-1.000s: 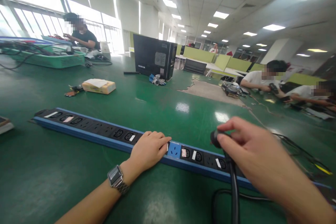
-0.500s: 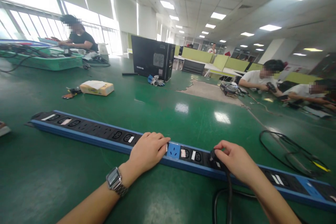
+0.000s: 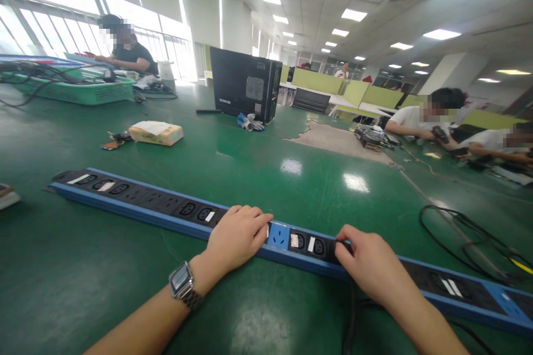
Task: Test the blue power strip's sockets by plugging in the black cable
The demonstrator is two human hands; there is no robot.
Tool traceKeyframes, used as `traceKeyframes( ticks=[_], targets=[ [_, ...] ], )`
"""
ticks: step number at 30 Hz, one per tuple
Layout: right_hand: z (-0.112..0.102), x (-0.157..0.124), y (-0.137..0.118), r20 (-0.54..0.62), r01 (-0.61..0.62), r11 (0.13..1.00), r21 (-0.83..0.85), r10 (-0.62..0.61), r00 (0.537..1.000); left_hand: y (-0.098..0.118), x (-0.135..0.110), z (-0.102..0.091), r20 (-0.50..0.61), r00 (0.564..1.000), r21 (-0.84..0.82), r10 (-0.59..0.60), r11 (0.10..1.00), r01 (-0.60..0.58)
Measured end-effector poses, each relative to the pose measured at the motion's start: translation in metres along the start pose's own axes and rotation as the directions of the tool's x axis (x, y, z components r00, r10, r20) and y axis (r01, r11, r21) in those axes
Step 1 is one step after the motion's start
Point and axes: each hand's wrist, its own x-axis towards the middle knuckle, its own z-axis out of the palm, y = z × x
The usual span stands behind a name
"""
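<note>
A long blue and black power strip [image 3: 137,204] lies across the green table [image 3: 258,177] in front of me. My left hand [image 3: 237,236], a watch on its wrist, rests on the strip's middle with fingers curled over it, holding it down. My right hand [image 3: 366,263] is closed on a black plug [image 3: 342,246] pressed against a socket of the strip, just right of a blue socket [image 3: 278,235]. The plug's black cable [image 3: 352,316] runs down toward me.
A black computer case [image 3: 244,84] stands at the table's far middle, with a tissue pack [image 3: 156,133] and a green basket [image 3: 70,89] to the left. Loose black cables [image 3: 470,233] lie at the right. Other people sit at the far left and right.
My right hand came down from above the strip with the plug and now presses it at a socket. My left hand has stayed on the strip.
</note>
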Motion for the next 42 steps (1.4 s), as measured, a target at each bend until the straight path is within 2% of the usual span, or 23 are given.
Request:
traceKeyframes(
  ticks=[5,8,13,16,19,20,21,23,25,27,30,32,36,39,41,42],
  targets=[
    [0.015,-0.011,0.003,0.001,0.001,1.000,-0.029,-0.001,1.000,0.000,0.000,0.000,0.000,1.000,0.001,0.003,1.000,-0.003],
    [0.013,-0.012,0.005,-0.009,0.003,1.000,-0.002,-0.003,1.000,0.000,0.000,0.000,-0.004,1.000,-0.003,0.002,1.000,-0.002],
    [0.006,-0.017,0.002,-0.047,0.023,0.991,0.133,-0.017,0.999,0.001,0.000,-0.001,-0.007,1.000,-0.008,0.002,1.000,-0.002],
    [-0.013,-0.026,0.002,-0.178,-0.017,0.985,0.174,0.049,0.983,0.002,0.000,-0.001,-0.005,1.000,-0.012,0.005,1.000,-0.005],
    [-0.053,-0.033,0.010,-0.365,-0.093,0.973,0.212,0.167,0.916,0.003,0.001,-0.001,0.009,1.000,-0.013,-0.002,1.000,0.002],
    [-0.066,-0.035,0.016,-0.369,-0.105,0.976,0.192,0.171,0.913,0.002,0.001,-0.002,0.016,1.000,-0.012,-0.006,1.000,0.006],
    [-0.077,-0.035,0.023,-0.353,-0.118,0.978,0.170,0.172,0.920,0.002,0.002,-0.002,0.024,1.000,-0.011,-0.008,1.000,0.008],
    [-0.087,-0.035,0.040,-0.228,-0.125,0.983,0.134,0.154,0.961,0.002,0.001,-0.002,0.034,0.999,-0.009,-0.004,1.000,0.005],
    [-0.079,-0.034,0.060,-0.066,-0.115,0.986,0.119,0.124,0.990,0.001,0.001,-0.002,0.031,0.999,-0.008,0.013,1.000,-0.013],
    [-0.060,-0.033,0.078,0.023,-0.094,0.987,0.134,0.092,0.995,0.001,-0.001,-0.002,0.020,0.999,-0.009,0.033,0.999,-0.033],
    [-0.033,-0.029,0.096,-0.009,-0.067,0.979,0.192,0.070,0.998,0.000,-0.002,-0.003,0.023,0.998,-0.013,0.057,0.998,-0.057],
    [-0.025,-0.027,0.102,-0.039,-0.056,0.974,0.219,0.066,0.997,-0.001,-0.003,-0.003,0.037,0.997,-0.017,0.068,0.998,-0.067],
    [-0.034,-0.028,0.114,0.038,-0.083,0.977,0.198,0.077,0.996,-0.003,-0.003,-0.003,0.054,0.995,-0.019,0.080,0.997,-0.079],
    [-0.045,-0.034,0.133,0.090,-0.143,0.981,0.132,0.132,0.987,-0.003,-0.003,-0.002,0.059,0.994,-0.009,0.094,0.996,-0.094],
    [-0.050,-0.040,0.146,0.088,-0.150,0.982,0.118,0.140,0.986,-0.003,-0.003,-0.001,0.062,0.995,0.001,0.084,0.996,-0.084],
    [-0.051,-0.043,0.152,0.014,-0.144,0.983,0.117,0.143,0.990,-0.002,-0.003,-0.001,0.064,0.995,0.004,0.077,0.997,-0.077]
  ],
)
